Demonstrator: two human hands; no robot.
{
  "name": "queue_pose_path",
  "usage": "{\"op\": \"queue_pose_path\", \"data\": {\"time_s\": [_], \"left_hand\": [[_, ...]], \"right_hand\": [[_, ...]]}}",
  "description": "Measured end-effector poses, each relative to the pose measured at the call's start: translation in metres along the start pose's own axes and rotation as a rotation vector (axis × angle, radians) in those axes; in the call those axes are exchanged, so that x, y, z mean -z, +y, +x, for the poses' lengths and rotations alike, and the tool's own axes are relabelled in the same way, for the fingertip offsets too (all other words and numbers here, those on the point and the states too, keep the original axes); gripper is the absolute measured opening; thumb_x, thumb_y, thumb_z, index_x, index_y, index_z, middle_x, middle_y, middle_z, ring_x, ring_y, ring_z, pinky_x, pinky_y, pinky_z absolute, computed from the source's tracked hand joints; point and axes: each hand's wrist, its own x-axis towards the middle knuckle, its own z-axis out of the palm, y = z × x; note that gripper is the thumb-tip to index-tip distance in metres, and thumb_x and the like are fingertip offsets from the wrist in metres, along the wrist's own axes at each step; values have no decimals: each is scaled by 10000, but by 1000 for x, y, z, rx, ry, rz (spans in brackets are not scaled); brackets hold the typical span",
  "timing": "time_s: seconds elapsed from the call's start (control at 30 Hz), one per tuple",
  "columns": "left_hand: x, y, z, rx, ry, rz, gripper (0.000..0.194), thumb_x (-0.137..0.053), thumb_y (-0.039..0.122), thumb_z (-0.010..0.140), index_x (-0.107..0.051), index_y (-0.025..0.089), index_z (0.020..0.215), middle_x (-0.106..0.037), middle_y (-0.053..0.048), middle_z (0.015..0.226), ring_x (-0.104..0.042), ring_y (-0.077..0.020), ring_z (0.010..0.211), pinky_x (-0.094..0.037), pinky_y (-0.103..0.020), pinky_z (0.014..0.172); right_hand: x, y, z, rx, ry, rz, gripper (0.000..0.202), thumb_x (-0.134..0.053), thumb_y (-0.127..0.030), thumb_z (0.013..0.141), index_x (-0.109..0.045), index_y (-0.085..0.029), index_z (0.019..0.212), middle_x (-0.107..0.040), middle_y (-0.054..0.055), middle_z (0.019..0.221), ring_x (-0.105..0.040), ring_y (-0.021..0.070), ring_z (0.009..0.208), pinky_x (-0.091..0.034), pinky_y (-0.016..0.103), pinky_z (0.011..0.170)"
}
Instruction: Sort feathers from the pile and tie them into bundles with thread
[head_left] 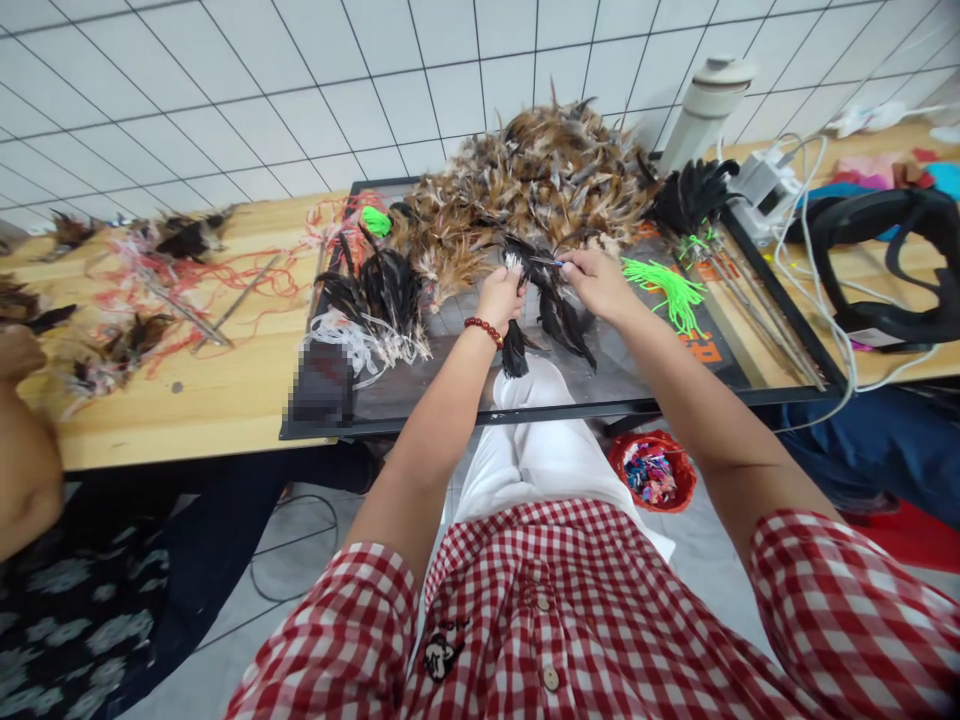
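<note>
My left hand (501,300), with a red bead bracelet at its wrist, is closed around a bunch of black feathers (514,352). Their pale quill ends stick up above the fingers, and the dark tips hang below. Just to the right, my right hand (601,284) pinches a slim tool with a blue part (556,263); its far end points toward the quill ends. What kind of tool it is, I cannot make out. More black feathers (564,325) show between the two hands, above the dark framed tray (465,385).
Brown feathers (525,180) are heaped behind my hands. Black feathers (382,290) and white strips lie left, bright green strands (667,290) right. A white bottle (709,105), cables and black goggles (885,260) stand farther right. A person's arm (26,440) is at the left; a red basket (679,480) sits below.
</note>
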Motion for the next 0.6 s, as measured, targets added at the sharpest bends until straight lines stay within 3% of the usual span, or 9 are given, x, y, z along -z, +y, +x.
{"op": "queue_pose_path", "data": {"time_s": [0.27,0.6], "left_hand": [[-1,0,1,1,11,30,265,-439,261,1035,-411,191,781,-390,87,558,-262,-4,379,-107,-155,427],[-1,1,0,23,23,69,268,-422,257,1037,-423,183,779,-383,84,556,-263,-8,387,-120,-155,434]], "right_hand": [[5,-13,1,-86,0,87,349,-485,-268,861,-772,-177,1036,-759,95,1062,-650,286,1070,-499,463,985],[-3,-2,4,-125,32,99,336,-498,-260,802,-777,-200,980,-761,64,999,-639,275,1046,-490,494,1008]]}}
